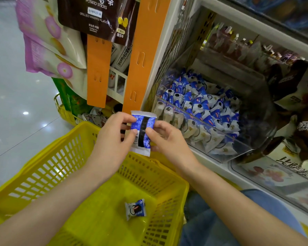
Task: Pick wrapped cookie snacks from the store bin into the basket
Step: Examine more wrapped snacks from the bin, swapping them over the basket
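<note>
Mid-frame, I've got the wrapped cookie snack (pixel 143 133) pinched on both sides, left hand (pixel 114 139) and right hand (pixel 167 141) level with each other. Its long axis runs up-down. The basket (pixel 48 167) lies directly below, lower frame, so I reckon a straight drop does it.
</note>
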The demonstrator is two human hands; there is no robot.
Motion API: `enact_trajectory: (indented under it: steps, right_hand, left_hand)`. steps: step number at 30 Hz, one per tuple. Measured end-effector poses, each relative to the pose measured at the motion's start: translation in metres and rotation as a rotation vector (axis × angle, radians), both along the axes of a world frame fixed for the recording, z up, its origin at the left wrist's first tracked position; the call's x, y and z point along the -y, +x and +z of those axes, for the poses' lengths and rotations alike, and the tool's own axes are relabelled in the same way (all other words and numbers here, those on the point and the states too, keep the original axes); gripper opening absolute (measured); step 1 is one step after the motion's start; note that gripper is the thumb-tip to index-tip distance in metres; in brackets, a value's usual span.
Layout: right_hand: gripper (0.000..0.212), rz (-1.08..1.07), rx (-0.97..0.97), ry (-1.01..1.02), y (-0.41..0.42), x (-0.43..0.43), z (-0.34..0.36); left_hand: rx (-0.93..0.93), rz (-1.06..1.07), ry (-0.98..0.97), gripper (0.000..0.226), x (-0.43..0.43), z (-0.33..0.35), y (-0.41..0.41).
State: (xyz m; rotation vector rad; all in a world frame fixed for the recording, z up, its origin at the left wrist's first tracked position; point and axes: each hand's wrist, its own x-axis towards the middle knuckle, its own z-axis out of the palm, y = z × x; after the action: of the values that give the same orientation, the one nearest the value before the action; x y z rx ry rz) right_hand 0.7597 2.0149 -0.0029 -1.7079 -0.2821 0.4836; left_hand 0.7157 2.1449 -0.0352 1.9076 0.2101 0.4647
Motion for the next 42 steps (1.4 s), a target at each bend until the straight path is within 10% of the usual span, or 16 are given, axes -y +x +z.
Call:
enact_trajectory:
  steps: [16,30,38,42]
  right_hand:
    - [0.022,0.042,0.255,-0.131,0.000,0.000,-0.010]
    - [0.030,0.102,0.414,-0.187,-0.004,0.000,-0.014]
    - [0.064,0.077,0.307,-0.266,-0.001,0.001,-0.015]
    - [0.065,0.027,0.392,-0.307,0.003,0.007,-0.014]
  left_hand:
    - [0.012,-0.153,-0.009,0.047,-0.001,-0.005,-0.004]
    - [0.062,-0.036,-0.012,0.020,-0.001,-0.010,0.001]
    - [-0.161,-0.092,-0.572,0.025,0.006,0.000,0.009]
    - [-0.220,-0.184,-0.442,0.010,0.009,-0.005,0.010]
